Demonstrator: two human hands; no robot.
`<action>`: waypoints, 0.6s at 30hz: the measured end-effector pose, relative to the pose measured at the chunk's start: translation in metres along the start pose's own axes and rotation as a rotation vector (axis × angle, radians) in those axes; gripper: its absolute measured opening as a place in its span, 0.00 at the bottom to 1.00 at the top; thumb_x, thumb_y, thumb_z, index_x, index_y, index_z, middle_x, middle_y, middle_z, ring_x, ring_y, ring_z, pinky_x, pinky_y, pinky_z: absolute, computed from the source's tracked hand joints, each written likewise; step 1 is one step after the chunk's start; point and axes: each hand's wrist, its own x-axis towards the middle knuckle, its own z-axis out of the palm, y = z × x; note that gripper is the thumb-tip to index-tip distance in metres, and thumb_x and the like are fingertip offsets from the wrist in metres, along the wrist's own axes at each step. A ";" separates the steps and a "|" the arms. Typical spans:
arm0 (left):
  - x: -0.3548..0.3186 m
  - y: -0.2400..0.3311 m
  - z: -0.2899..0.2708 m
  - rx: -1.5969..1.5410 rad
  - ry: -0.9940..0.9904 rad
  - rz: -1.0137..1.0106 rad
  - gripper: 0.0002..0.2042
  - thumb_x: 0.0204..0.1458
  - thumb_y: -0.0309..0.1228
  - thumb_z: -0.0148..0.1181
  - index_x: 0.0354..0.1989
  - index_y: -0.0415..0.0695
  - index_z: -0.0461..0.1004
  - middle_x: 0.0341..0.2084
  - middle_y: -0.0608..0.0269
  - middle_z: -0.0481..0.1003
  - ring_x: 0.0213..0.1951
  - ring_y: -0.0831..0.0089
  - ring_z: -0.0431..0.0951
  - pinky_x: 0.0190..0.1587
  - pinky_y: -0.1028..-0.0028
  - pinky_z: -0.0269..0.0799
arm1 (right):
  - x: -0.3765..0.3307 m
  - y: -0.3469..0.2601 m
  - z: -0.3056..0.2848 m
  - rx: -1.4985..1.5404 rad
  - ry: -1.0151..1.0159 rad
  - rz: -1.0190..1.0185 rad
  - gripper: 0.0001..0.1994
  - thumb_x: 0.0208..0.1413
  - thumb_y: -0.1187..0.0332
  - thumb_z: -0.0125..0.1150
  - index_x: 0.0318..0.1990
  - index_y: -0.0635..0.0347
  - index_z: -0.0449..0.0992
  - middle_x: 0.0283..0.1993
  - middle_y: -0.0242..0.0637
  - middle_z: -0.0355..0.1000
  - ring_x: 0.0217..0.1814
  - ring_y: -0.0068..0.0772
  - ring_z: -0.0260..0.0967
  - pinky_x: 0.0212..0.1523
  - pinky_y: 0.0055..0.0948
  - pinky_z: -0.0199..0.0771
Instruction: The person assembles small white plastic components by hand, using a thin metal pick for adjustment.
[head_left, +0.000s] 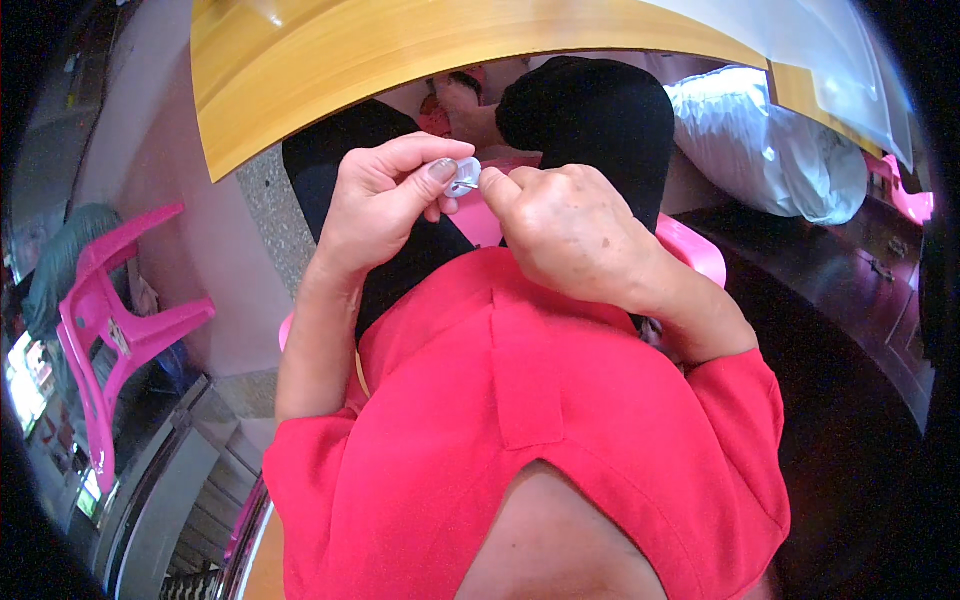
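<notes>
My left hand (378,200) pinches a small, rounded, translucent whitish plastic piece (465,171) between thumb and forefinger, above my lap. Close against it on the right, my right hand (580,235) is closed, its thumb pointing at the piece. A short, thin metal-looking tip (467,185) shows between the right thumb and the plastic piece. The rest of it is hidden inside the right fist, so its kind cannot be made out. Both hands are held near each other, just short of the table edge.
A yellow wooden table (400,60) spans the far side, with a clear plastic sheet (830,60) at its right. Below that lies a stuffed white plastic bag (765,150). A pink plastic chair (120,320) is at the left. I sit on a pink seat (695,250).
</notes>
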 end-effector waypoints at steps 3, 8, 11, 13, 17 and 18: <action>0.000 0.001 0.005 0.066 -0.013 0.019 0.08 0.55 0.22 0.52 0.41 0.34 0.75 0.27 0.66 0.73 0.24 0.83 0.72 0.26 0.84 0.69 | 0.000 -0.001 0.000 0.014 -0.027 -0.002 0.10 0.42 0.75 0.53 0.35 0.68 0.68 0.25 0.48 0.71 0.25 0.46 0.73 0.25 0.38 0.72; -0.001 0.005 0.009 0.102 0.010 0.053 0.08 0.55 0.22 0.52 0.41 0.35 0.75 0.27 0.66 0.73 0.24 0.83 0.72 0.26 0.84 0.69 | -0.001 -0.004 0.001 0.006 -0.051 0.037 0.10 0.42 0.75 0.53 0.34 0.69 0.68 0.25 0.50 0.72 0.25 0.47 0.73 0.26 0.39 0.73; -0.001 0.008 0.009 0.105 0.026 0.050 0.08 0.55 0.22 0.53 0.41 0.35 0.75 0.26 0.65 0.74 0.24 0.83 0.72 0.26 0.83 0.69 | 0.000 -0.005 -0.002 0.049 -0.034 0.068 0.09 0.42 0.75 0.53 0.34 0.69 0.69 0.26 0.51 0.72 0.26 0.48 0.73 0.26 0.39 0.73; -0.002 0.008 0.011 0.102 0.033 0.035 0.08 0.55 0.23 0.53 0.41 0.35 0.75 0.25 0.65 0.74 0.24 0.83 0.72 0.25 0.83 0.69 | -0.002 -0.005 -0.002 0.075 -0.034 0.098 0.09 0.42 0.75 0.53 0.33 0.69 0.69 0.26 0.51 0.72 0.26 0.48 0.73 0.27 0.40 0.73; -0.003 0.008 0.016 0.100 0.060 -0.017 0.08 0.55 0.23 0.53 0.40 0.35 0.76 0.23 0.64 0.75 0.22 0.83 0.72 0.23 0.83 0.68 | -0.007 -0.003 -0.001 0.038 -0.051 0.041 0.09 0.43 0.75 0.53 0.33 0.69 0.69 0.25 0.50 0.72 0.26 0.47 0.73 0.27 0.39 0.73; -0.002 0.008 0.018 0.099 0.067 -0.022 0.08 0.55 0.23 0.54 0.40 0.35 0.76 0.22 0.63 0.76 0.22 0.83 0.72 0.23 0.83 0.68 | -0.007 -0.003 -0.002 0.009 -0.088 0.033 0.09 0.43 0.74 0.53 0.33 0.68 0.69 0.25 0.49 0.72 0.26 0.45 0.73 0.26 0.38 0.73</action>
